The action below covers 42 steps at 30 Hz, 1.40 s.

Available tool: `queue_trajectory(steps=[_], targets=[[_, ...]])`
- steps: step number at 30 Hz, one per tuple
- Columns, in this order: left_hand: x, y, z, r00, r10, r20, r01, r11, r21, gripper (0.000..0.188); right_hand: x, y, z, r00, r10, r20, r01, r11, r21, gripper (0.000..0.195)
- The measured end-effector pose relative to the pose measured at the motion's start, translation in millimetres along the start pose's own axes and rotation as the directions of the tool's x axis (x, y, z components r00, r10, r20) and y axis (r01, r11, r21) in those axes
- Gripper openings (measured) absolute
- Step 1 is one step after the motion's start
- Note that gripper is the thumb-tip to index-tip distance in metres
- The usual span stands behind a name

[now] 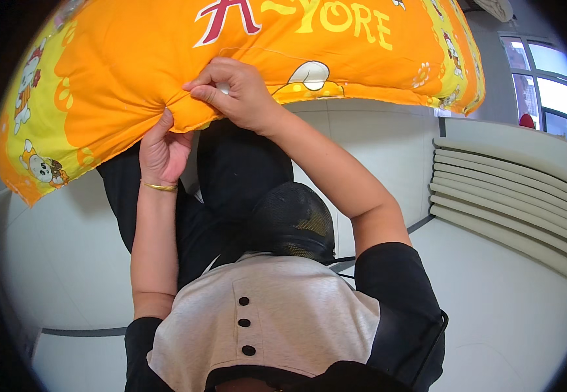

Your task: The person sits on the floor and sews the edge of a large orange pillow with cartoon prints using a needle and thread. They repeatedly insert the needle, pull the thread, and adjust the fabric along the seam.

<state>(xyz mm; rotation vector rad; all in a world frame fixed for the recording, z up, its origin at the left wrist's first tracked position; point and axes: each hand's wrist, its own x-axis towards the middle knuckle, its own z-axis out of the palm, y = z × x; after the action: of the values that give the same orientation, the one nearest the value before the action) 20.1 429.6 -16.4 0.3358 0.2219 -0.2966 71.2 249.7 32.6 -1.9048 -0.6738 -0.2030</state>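
Note:
A padded orange quilt [131, 63] with yellow borders, cartoon animals and printed lettering spreads across the top of the head view, over the knees. My left hand [166, 152], with a gold bangle at the wrist, grips its near edge, thumb on top and fingers partly hidden underneath. The cloth puckers around that thumb. Just right of it, my right hand [234, 90] pinches at the quilt with thumb and forefinger. A thin pale thread [259, 48] curves over the cloth behind the right hand. Any needle is too small to see. A small white patch shows within the right hand's curled fingers.
A rounded black mesh item [293, 220] with cords sits at the lap. Cream slabs [509, 191] are stacked on the right, over a pale floor [499, 313] with dark lines. A window [548, 83] stands beyond. Something clear and plastic [68, 12] lies at the quilt's far left.

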Motion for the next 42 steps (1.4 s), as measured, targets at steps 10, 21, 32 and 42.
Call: queue_trajectory(steps=[10, 21, 32, 42], targets=[[5.7, -12.0, -3.8, 0.999, 0.010, -0.052, -0.009, 0.999, 0.032, 0.041, 1.6, -0.8, 4.8, 1.000, 0.012, 0.021, -0.012, 0.999, -0.037, 0.021], [0.0, -13.3, 12.1, 0.992, 0.104, -0.078, -0.102, 0.994, 0.030, 0.039, 3.5, -11.5, 21.1, 0.996, 0.084, -0.031, -0.088, 0.981, -0.174, 0.022], [-8.9, -12.9, 21.3, 0.940, 0.337, -0.049, -0.321, 0.925, 0.204, 0.033, 7.3, -65.2, 18.5, 0.961, -0.230, 0.152, 0.266, 0.636, -0.725, 0.017], [-12.2, -9.7, 21.3, 0.815, 0.577, 0.054, -0.510, 0.669, 0.542, 0.034, 34.5, -97.7, 38.0, 0.877, -0.131, 0.463, 0.471, 0.436, -0.767, 0.010]])
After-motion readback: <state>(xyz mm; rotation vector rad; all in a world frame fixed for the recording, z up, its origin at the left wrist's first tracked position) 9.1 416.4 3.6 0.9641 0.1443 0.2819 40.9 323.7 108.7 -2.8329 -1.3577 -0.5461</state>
